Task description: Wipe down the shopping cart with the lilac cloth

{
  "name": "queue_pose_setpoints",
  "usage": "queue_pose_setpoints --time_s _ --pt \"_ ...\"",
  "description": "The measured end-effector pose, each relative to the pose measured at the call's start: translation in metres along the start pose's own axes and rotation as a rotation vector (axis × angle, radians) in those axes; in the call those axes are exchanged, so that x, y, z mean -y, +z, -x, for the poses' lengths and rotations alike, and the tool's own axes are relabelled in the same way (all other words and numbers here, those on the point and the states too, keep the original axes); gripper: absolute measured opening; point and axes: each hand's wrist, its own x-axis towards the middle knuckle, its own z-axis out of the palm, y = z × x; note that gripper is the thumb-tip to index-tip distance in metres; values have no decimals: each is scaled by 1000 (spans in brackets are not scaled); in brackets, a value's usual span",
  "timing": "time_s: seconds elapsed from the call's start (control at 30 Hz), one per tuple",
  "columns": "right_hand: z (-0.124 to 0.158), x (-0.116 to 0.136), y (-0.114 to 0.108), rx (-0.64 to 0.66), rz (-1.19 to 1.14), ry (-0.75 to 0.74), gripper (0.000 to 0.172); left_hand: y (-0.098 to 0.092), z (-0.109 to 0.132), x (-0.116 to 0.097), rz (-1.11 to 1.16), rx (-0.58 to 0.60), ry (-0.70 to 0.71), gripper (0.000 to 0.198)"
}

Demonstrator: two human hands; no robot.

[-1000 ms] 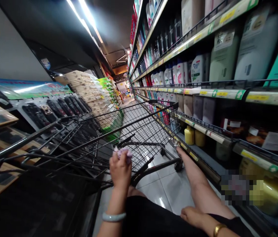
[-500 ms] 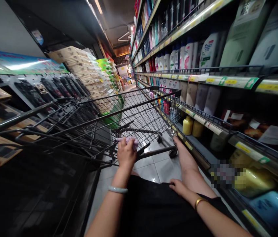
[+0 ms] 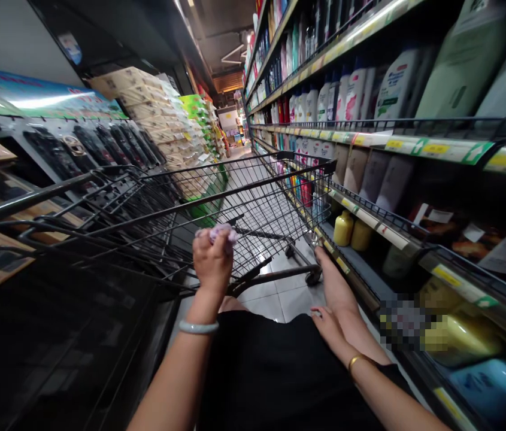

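My left hand, with a pale bangle at the wrist, is closed round a crumpled light-purple cloth. It is raised in front of the black wire shopping cart, and I cannot tell whether it touches the wires. My right hand, with a gold bangle at its wrist, lies over my right leg by the edge of the black clothing. Its fingers are loosely stretched and nothing shows in them.
Shelves of shampoo bottles line the right side, with yellow bottles and a blue bottle low down. Stacked boxes and a rack of hanging packs stand left. The tiled floor runs down the aisle.
My left hand has moved up and to the left with the cloth. My right hand has shifted slightly, its fingers now stretched out over the leg. The cart stays in place.
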Motion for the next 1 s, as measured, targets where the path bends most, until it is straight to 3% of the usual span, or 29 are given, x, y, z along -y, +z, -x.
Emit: queue_pose_setpoints --time_s 0.1,0.13,0.2,0.3,0.37,0.4,0.43,0.53,0.73,0.8,0.83,0.93,1.0 --pt "-26 81 0 -155 97 -194 41 15 27 0 -1 116 33 27" --pt "-38 121 0 -171 121 -314 47 18 33 -1 3 118 25 27" --pt "-61 212 1 -248 247 -709 49 16 33 -2 23 76 5 30" --pt "-83 342 10 -341 373 -1074 44 -12 4 -2 50 -110 3 30" --pt "-89 399 24 -320 455 -1121 42 -40 -26 1 38 -309 -10 25" --pt "-89 417 32 -284 500 -1110 43 -54 -40 5 26 -376 -33 25" --pt "-89 427 41 -220 567 -1092 48 -65 -50 9 16 -399 -62 28" --pt "-85 427 64 -161 689 -1038 59 -77 -56 22 -16 -280 -99 35" --pt "-87 411 74 -241 711 -1039 62 -40 12 30 3 56 -112 35" --pt "-89 412 73 -237 724 -1050 61 -43 14 29 53 -24 -115 35" --pt "-89 412 73 -238 725 -1053 60 -50 8 29 59 -125 -126 33" --pt "-91 410 72 -256 705 -1063 59 -82 -27 35 22 -391 -155 36" --pt "-91 408 72 -270 684 -1072 60 -96 -45 41 -10 -415 -213 40"
